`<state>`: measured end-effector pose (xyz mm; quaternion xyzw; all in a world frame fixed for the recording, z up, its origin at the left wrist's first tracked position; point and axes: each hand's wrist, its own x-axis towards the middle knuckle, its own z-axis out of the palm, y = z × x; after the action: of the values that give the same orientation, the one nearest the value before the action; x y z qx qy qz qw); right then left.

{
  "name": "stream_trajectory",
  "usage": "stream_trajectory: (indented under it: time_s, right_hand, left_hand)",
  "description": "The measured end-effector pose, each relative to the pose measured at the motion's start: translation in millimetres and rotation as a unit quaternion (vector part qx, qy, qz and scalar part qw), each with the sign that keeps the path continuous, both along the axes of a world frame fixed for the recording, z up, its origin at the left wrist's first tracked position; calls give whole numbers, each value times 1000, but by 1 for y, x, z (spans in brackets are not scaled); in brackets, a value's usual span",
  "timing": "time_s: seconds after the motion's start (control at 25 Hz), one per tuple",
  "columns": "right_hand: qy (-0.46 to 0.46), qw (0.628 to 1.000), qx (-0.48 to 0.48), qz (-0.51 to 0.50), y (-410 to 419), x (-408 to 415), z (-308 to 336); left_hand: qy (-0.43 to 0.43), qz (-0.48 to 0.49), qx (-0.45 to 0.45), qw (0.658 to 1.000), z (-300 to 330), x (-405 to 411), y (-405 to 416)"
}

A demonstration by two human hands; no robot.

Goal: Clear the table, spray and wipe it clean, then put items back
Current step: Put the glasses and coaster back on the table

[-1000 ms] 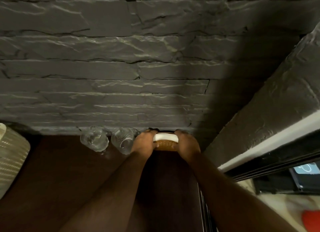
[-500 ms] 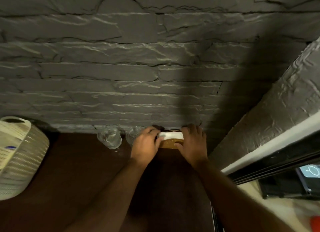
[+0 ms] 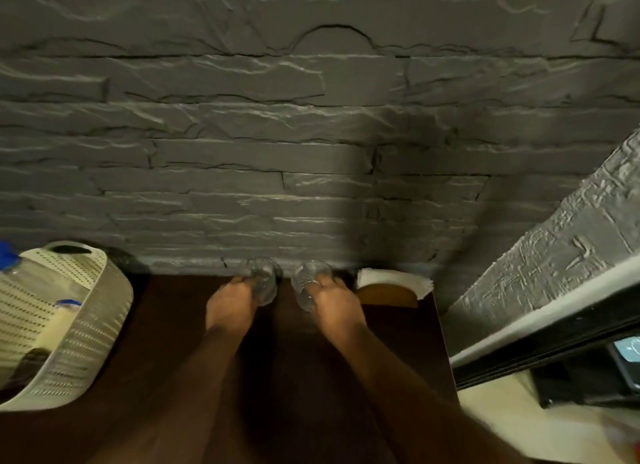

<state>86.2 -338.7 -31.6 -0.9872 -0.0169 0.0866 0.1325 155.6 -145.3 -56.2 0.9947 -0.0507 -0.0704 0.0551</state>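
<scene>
two clear glasses are seen at the far edge of a dark brown table (image 3: 166, 332), close against a grey stone-textured wall (image 3: 311, 134). the left glass (image 3: 264, 283) is gripped by the left hand (image 3: 231, 304), whose fingers are curled round its near side. the right glass (image 3: 308, 287) is gripped by the right hand (image 3: 337, 304) in the same way, with the fingers wrapped over its near and right side. both glasses are held close together but apart from each other, and whether their bases rest on the table or are raised cannot be told, as the frame is blurred there. both forearms are extended forward from the lower edge of the view. a wooden holder with white napkins (image 3: 393, 287) is placed just to the right of the right hand, at the far right corner of the table and against the wall. a cream perforated basket (image 3: 86, 325) is positioned at the left side of the table, well apart from the glasses; a blue-capped item (image 3: 7, 255) is visible at its far left rim and other contents are seen inside, but they cannot be identified. a second textured grey wall (image 3: 554, 262) is seen at the right, running at an angle, with a pale ledge (image 3: 554, 321) along its lower edge. a dark unit (image 3: 588, 370) is located below this ledge, above a light floor (image 3: 519, 425).
</scene>
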Motion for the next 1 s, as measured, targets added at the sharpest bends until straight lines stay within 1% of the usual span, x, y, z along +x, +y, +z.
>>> stream_trajectory:
  time_s: [0.08, 0.2, 0.44, 0.6, 0.72, 0.84, 1.0]
  right_hand:
    - [35, 999, -30, -14, 7, 8, -2]
    - [50, 993, -96, -39, 5, 11, -3]
    - [60, 992, -100, -53, -6, 10, -7]
    - [63, 990, -95, -82, -4, 9, -13]
    - [15, 992, -84, -94, -2, -1, -17]
    - [-45, 989, -99, -102, 2, -18, -3]
    - [-60, 985, -116, -115, 13, -39, 36]
  left_hand:
    - [20, -1, 8, 1000, -4, 3, -2]
    - [25, -29, -5, 999, -11, 6, -4]
    - [45, -43, -59, 996, -13, 1, -4]
    - [33, -65, -65, 995, -8, -1, -5]
    - [8, -69, -85, 994, -1, -11, -2]
    - [-55, -88, -117, 988, 15, -24, 3]
    - [-124, -139, -119, 975, 50, -37, 11]
